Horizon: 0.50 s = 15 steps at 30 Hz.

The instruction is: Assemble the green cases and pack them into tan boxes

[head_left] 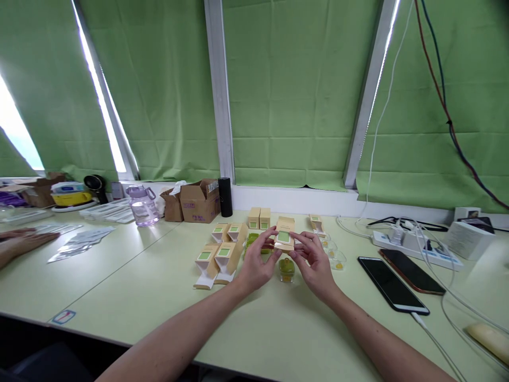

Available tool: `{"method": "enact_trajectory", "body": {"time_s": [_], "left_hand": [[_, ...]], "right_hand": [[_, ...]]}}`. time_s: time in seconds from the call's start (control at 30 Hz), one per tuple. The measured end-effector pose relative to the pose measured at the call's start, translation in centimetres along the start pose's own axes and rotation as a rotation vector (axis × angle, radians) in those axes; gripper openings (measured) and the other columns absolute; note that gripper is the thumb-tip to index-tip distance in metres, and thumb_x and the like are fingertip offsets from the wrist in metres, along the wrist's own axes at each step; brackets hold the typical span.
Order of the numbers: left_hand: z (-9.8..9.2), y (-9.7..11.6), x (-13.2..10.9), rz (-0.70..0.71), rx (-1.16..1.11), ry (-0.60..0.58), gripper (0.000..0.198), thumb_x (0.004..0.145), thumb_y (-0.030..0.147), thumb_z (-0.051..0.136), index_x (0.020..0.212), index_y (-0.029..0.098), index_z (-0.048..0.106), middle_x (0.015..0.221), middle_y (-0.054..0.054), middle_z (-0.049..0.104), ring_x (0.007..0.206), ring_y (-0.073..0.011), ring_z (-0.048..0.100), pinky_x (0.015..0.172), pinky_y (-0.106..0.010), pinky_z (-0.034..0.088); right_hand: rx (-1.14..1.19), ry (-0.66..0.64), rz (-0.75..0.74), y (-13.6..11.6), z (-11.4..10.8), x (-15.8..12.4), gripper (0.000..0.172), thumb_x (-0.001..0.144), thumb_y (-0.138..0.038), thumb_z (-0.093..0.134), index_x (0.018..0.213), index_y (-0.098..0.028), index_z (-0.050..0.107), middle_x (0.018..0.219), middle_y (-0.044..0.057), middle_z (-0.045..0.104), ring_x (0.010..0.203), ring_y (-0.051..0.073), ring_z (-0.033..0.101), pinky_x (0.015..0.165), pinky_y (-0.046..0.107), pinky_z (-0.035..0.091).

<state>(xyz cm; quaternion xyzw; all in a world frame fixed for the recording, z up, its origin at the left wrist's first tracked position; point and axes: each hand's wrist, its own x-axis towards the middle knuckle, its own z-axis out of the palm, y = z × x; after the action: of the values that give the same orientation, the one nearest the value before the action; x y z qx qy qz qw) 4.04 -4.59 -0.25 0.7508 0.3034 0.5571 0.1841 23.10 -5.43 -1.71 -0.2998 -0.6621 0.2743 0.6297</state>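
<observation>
Between my two hands is a small tan cardboard box with a green window on its face. My left hand grips its left side, fingers closed on the edge. On the other side, my right hand pinches the right edge. Just below the box, a small clear cup with a green lid or content stands on the table. Several similar tan boxes with open flaps lie left of my hands. Green pieces show partly behind my left hand. Clear cups with yellow bits sit beyond my right hand.
Two tan boxes stand at the back. Two phones and a white power strip with loose cables lie right. A water bottle, a brown carton and a black cylinder stand back left. Another person's hands rest far left.
</observation>
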Motion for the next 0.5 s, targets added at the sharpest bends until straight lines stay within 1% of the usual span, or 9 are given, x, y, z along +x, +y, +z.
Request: {"method": "enact_trajectory", "body": {"time_s": [0.17,0.33,0.5], "left_hand": [[0.26,-0.23,-0.02,0.003,0.039,0.048,0.037,0.099,0.031,0.065,0.135,0.024,0.061,0.137,-0.01,0.07,0.109,-0.0228,0.073,0.097,-0.041,0.063],[0.3,-0.33,-0.08,-0.006,0.053,0.065,0.035,0.098,0.031,0.066,0.133,0.023,0.062,0.136,-0.01,0.07,0.107,-0.0218,0.074,0.097,-0.04,0.064],[0.37,-0.16,-0.09,0.005,0.055,0.075,0.032,0.099,0.03,0.065,0.13,0.023,0.063,0.134,-0.011,0.071,0.103,-0.0209,0.074,0.093,-0.039,0.065]], "right_hand": [[0.005,0.013,0.001,-0.08,0.11,0.06,0.036,0.099,-0.046,0.068,0.133,-0.036,0.069,0.122,0.005,0.045,0.091,0.015,0.071,0.09,0.038,0.066],[0.006,0.01,-0.004,0.28,0.07,0.07,0.035,0.1,-0.044,0.068,0.133,-0.037,0.07,0.121,0.004,0.044,0.09,0.014,0.071,0.09,0.037,0.066],[-0.003,0.003,-0.006,0.63,0.06,0.01,0.035,0.1,-0.043,0.067,0.134,-0.037,0.069,0.122,0.004,0.045,0.089,0.013,0.07,0.089,0.035,0.066]]}}
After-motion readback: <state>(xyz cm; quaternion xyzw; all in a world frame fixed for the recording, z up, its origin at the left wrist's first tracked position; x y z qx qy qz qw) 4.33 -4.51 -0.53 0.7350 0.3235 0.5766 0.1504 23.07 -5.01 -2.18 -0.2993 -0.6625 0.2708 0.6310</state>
